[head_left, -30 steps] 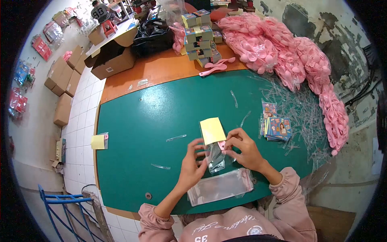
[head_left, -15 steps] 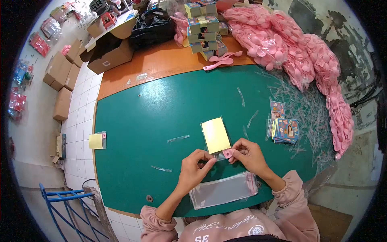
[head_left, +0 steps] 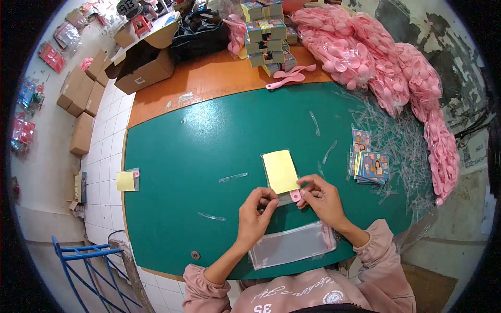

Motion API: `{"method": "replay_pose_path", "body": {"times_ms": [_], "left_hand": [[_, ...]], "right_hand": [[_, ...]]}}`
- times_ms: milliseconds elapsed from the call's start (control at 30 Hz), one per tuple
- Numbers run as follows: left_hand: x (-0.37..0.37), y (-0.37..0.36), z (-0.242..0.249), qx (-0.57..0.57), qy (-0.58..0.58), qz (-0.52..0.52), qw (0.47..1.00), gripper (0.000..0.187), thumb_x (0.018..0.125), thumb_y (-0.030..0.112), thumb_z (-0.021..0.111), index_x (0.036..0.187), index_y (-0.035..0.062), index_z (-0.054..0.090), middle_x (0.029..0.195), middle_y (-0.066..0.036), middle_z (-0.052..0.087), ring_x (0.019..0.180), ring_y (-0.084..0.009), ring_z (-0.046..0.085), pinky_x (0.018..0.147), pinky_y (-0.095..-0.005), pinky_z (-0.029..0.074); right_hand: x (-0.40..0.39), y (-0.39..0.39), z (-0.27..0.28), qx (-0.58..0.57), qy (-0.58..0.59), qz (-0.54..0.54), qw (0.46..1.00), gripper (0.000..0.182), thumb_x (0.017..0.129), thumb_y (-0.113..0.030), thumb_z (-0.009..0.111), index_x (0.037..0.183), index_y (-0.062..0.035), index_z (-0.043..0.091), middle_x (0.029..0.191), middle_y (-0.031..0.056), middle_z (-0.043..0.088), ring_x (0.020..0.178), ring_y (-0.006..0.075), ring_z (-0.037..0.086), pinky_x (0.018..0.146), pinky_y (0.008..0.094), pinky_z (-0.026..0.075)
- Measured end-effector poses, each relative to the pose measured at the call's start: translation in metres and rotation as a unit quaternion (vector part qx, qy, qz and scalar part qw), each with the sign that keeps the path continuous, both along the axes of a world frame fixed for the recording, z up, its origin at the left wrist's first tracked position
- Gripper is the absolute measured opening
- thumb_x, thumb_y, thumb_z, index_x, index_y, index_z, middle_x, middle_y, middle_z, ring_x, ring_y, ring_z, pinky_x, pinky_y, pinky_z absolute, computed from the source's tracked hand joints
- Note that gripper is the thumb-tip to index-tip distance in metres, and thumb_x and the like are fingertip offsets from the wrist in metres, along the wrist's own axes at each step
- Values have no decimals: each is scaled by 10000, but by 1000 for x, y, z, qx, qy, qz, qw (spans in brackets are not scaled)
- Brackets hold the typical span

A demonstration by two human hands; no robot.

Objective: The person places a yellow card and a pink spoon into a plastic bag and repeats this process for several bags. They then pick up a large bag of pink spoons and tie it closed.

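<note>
Yellow card point(head_left: 282, 171), long axis forward and slightly left.

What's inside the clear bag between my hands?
A yellow card and a pink handle end poking out below it. Whatever the card covers is hidden.

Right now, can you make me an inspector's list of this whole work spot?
Surface: green tabletop, orange-brown strip behind.
Job's things: yellow card in a clear bag, pink handle showing below the card; flat clear bags nearer the person.
Clutter: clear plastic strips heaped at the right, some scattered.
Hands: left hand pinches the bag's lower end; right hand is by the handle, grip unclear.
Cables: dark ones at the right wall.
Surroundings: peeling wall, cardboard boxes, blue metal frame.
</note>
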State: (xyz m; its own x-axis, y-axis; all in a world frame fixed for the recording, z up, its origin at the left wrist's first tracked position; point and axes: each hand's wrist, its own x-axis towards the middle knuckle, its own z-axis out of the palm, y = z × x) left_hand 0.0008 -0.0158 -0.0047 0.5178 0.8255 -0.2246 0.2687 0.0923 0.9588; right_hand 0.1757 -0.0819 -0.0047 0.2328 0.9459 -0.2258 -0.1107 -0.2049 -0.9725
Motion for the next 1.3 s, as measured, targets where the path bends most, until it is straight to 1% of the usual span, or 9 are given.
{"method": "replay_pose_path", "body": {"times_ms": [267, 433, 533, 633, 733, 800, 1100, 1167, 1300], "left_hand": [[-20, 28, 12, 182, 11, 78, 980, 396, 779, 70, 622, 1166, 101, 548, 1113, -44, 569, 758, -100, 560, 541, -205, 436], [-109, 84, 11, 233, 108, 246, 935, 393, 819, 102, 584, 1200, 44, 509, 1119, -103, 568, 828, -151, 579, 650, -260, 475], [-155, 62, 13, 346, 429, 156, 820, 590, 821, 231, 600, 1299, -3, 346, 1314, -284, 323, 1179, -383, 402, 933, -382, 371], [-150, 22, 19, 329, 352, 51, 875, 743, 819, 333, 575, 1358, -7, 192, 1391, -303, 123, 1296, -411, 180, 1028, -460, 217], [-119, 4, 12, 329, 479, -174, 795, 784, 839, 414, 498, 1379, 0, 109, 1416, -278, 53, 1325, -392, 86, 1028, -548, 125], [-99, 26, 1, 364, 443, -203, 794, 748, 868, 400, 432, 1391, 22, 55, 1438, -232, -19, 1341, -345, -28, 1025, -579, 22], [101, 60, -20, 466, 198, -328, 797, 745, 878, 327, 433, 1381, 5, -13, 1444, -203, 55, 1337, -317, 114, 1045, -528, 118], [131, 57, -15, 289, 22, -337, 896, 834, 873, 246, 446, 1349, 75, -217, 1459, -165, 40, 1351, -263, 64, 1062, -488, 89], [117, 81, -8, 57, -240, -251, 936, 883, 849, 196, 471, 1340, 224, -262, 1464, -134, 54, 1348, -267, 82, 1068, -451, 114]], "right_hand": [[-3, -2, 1, 15, -30, 5, 999, 267, 831, 4, 492, 1096, 21, 518, 809, 92, 571, 697, 144, 611, 616, 247, 511], [0, 2, 20, 116, -298, 140, 937, 167, 796, -51, 559, 955, -1, 575, 907, 118, 546, 769, 219, 597, 673, 297, 490], [4, 5, 22, 185, -366, 162, 898, 167, 795, -79, 572, 944, -5, 571, 951, 131, 523, 839, 268, 566, 744, 340, 471], [14, -1, 28, 174, -453, 147, 862, 185, 797, -101, 570, 955, -6, 568, 979, 142, 516, 881, 301, 537, 786, 374, 449], [19, -12, 32, 101, -404, 210, 884, 198, 801, -110, 565, 969, -3, 562, 963, 147, 515, 859, 310, 537, 773, 378, 450], [20, -21, 35, 101, -399, 220, 884, 201, 803, -114, 564, 970, -2, 561, 955, 145, 515, 862, 309, 538, 772, 377, 450], [49, -35, 32, 29, -452, 113, 884, 397, 760, -104, 620, 1121, -17, 481, 1061, 186, 466, 959, 336, 512, 811, 393, 441], [51, -38, 32, 29, -497, 82, 863, 473, 747, -105, 636, 1173, -26, 447, 1131, 206, 438, 1010, 353, 492, 836, 395, 434], [42, -31, 34, 30, -571, 71, 817, 659, 722, -152, 667, 1285, -66, 335, 1280, 221, 330, 1141, 399, 393, 927, 397, 387]]}}
